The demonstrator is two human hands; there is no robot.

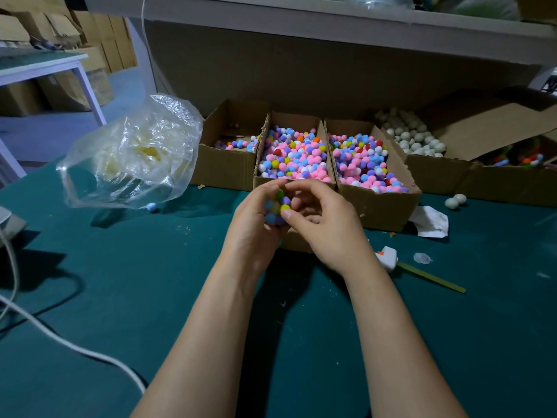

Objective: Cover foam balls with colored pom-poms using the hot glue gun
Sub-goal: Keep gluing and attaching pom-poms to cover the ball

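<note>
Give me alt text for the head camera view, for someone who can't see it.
Two bare hands hold a small, fuzzy, many-coloured ball above a green table: the left hand grips it and the right hand pinches it. Behind stand open cardboard boxes of pom-poms and white foam balls.

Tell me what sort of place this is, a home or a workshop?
Probably a small craft workshop or stockroom: cardboard boxes heaped with pom-poms on a green worktable, a box of plain foam balls, and the left hand and right hand gripping a pom-pom-covered ball.
</note>
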